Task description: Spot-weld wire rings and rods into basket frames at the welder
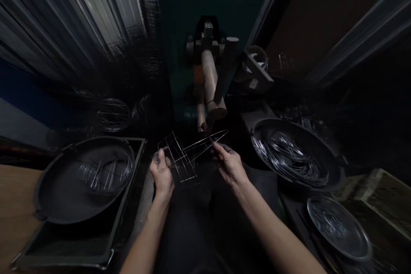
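My left hand (161,172) is closed on the left edge of a small wire grid frame (180,158), held tilted in front of me. My right hand (228,163) pinches a thin bent wire piece (205,141) that crosses over the frame and points up to the right. Both hands sit just below the round electrode arm of a green welding machine (210,81). The wire piece touches the frame near its middle.
A large dark pan (64,188) with several wire parts rests in a tray at left. At right, a pan (330,167) holds many wire loops, and a smaller dish (340,227) of wire bits sits nearer. Stacked wire frames (112,113) stand at the back left.
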Demonstrator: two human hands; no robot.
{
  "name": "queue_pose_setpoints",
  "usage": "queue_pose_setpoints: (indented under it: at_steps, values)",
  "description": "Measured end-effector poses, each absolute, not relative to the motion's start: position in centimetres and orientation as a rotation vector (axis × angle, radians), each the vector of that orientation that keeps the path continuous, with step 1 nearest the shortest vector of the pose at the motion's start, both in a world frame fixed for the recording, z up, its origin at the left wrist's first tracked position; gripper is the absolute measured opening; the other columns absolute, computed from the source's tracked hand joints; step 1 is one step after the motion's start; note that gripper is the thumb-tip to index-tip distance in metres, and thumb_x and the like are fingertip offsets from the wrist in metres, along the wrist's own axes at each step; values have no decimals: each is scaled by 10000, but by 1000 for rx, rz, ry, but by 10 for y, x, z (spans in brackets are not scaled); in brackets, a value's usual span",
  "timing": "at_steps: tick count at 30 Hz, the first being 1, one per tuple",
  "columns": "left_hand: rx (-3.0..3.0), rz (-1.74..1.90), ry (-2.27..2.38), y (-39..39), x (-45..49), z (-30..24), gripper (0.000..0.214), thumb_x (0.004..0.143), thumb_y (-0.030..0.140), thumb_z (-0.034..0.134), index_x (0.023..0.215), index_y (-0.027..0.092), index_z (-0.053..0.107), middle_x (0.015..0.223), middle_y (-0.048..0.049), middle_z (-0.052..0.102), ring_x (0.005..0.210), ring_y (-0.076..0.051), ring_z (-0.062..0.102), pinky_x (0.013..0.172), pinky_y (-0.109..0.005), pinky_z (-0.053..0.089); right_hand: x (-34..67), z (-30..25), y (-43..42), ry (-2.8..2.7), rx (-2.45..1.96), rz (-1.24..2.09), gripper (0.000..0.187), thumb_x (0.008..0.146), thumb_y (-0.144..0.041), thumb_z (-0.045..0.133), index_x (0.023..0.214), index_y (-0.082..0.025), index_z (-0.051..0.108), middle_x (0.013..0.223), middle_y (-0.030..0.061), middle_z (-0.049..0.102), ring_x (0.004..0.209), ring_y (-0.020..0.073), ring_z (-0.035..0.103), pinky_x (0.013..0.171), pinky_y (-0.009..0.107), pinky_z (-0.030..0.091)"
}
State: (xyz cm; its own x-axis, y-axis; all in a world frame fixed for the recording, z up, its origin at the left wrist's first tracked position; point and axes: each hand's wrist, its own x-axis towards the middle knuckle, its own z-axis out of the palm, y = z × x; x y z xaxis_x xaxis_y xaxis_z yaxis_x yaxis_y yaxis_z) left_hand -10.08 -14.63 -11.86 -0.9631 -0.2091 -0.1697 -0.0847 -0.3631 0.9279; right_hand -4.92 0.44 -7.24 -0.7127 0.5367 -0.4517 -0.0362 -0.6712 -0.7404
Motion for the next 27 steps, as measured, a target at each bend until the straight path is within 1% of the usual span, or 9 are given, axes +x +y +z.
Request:
queue_pose_setpoints:
  at_steps: [2,5,9,13,18,22,27]
  values:
    - [398,-2496,-1734,-146,-102,-118,355,754,490,631,769,145,550,460,95,315,358,-31,257,330,-130,211,-51,-72,4,-1036,-973,2423,309,450,-238,851,674,-121,673,570,-19,598,534,54,546,427,121,382]
    - [422,-2515,-1715,-144,-104,-116,373,732,501,647,787,141,567,460,98,303,352,-29,248,324,-131,203,-53,-70,4,-1026,-980,2424,284,470,-219,843,677,-124,673,577,-17,599,538,55,548,431,122,392]
    - [399,-2542,-1721,-144,-108,-115,390,733,504,642,870,142,601,468,98,300,351,-32,252,324,-135,209,-56,-67,6,-1013,-996,2422,236,496,-193,830,648,-129,662,578,-17,598,537,57,545,438,130,407]
    - [423,-2545,-1732,-146,-110,-111,422,713,519,655,888,138,614,467,98,304,345,-32,268,321,-136,211,-59,-62,6,-1015,-1023,2437,207,511,-165,817,635,-135,654,576,-19,601,519,58,539,422,139,397]
    - [450,-2660,-1728,-149,-106,-102,487,690,538,667,985,152,635,481,95,339,330,-25,296,326,-132,244,-60,-57,4,-978,-1059,2447,191,524,-138,811,636,-124,655,575,-16,607,527,58,549,426,132,403]
    - [471,-2683,-1671,-147,-106,-101,481,674,506,692,983,140,646,469,104,305,334,-19,285,333,-124,245,-48,-63,8,-955,-1042,2452,230,529,-188,824,694,-123,677,626,-10,628,551,62,565,427,127,415]
    - [473,-2649,-1620,-148,-113,-104,469,683,490,685,984,133,645,479,98,331,341,-22,283,331,-137,208,-32,-75,16,-985,-1034,2396,242,520,-202,830,706,-139,689,674,-4,650,574,69,577,437,131,435]
